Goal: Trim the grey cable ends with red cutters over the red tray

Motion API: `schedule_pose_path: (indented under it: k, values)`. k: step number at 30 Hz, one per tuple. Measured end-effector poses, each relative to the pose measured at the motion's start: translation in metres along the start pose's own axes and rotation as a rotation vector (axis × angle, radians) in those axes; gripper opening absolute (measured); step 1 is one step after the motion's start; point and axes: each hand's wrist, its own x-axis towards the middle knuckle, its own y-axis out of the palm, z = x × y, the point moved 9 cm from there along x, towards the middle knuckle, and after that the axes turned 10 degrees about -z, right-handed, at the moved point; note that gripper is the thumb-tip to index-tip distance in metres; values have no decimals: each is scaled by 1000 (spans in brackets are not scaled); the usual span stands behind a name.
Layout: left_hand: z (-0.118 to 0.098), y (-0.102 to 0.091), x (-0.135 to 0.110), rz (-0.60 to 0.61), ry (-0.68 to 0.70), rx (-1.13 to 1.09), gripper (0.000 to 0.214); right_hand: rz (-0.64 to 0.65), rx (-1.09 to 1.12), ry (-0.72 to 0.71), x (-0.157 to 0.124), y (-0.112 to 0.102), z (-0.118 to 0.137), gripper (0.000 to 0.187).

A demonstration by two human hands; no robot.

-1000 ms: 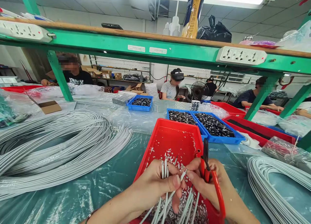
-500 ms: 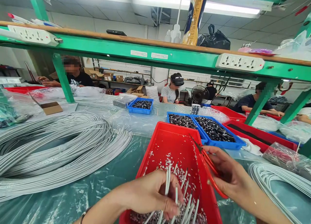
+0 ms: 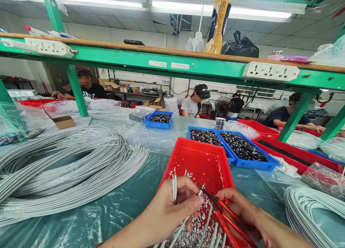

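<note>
My left hand (image 3: 169, 212) is closed around a bunch of short grey wire pieces (image 3: 174, 185), whose ends stick up above the fingers. My right hand (image 3: 244, 214) grips red-handled cutters (image 3: 225, 214), their dark tip pointing left at the wire ends by my left thumb. Both hands hover over a red tray (image 3: 199, 158) littered with small grey wire offcuts (image 3: 198, 226).
A big coil of grey cable (image 3: 61, 169) lies to the left, another coil (image 3: 309, 212) at the right edge. Blue trays of dark parts (image 3: 242, 147) stand behind the red tray. A green shelf frame (image 3: 172, 63) spans overhead. Other people sit across the table.
My right hand has swung the cutters down and left, bringing the tip to the wire ends. My left hand has lifted slightly with the wires. The view has tilted a little.
</note>
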Motion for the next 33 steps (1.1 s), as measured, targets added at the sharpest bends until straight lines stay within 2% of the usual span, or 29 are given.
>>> schedule_pose_path:
  k: [4,8,13,16,19,23,25,27,30,31,33]
  values:
    - [0,-4,3,-38,19,64,20,-28,-190,-18,-1,-6,-1,49]
    - [8,-8,7,-94,-64,12,26,-39,-416,-24,-2,-12,12,46]
    - [14,-13,7,-166,-124,21,31,-22,-513,73,-9,-18,4,47]
    - [13,-10,7,-114,-115,-22,24,-20,-539,89,-12,-21,-3,47]
    - [16,0,5,40,-161,-81,26,25,-554,78,-14,-20,-2,46]
    - [19,14,-3,295,-260,-206,35,75,-518,51,-16,-18,4,40]
    - [17,16,-7,337,-293,-275,39,5,-491,79,-11,-23,4,35]
    - [16,13,-8,294,-288,-267,40,-129,-356,113,-4,-29,3,30]
    - [23,3,-8,138,-287,-114,34,-331,11,121,6,-31,-1,13]
    - [27,2,-8,96,-290,-46,34,-333,63,129,10,-23,-5,11]
    - [32,2,-7,49,-254,67,37,-310,100,158,16,-4,-14,20]
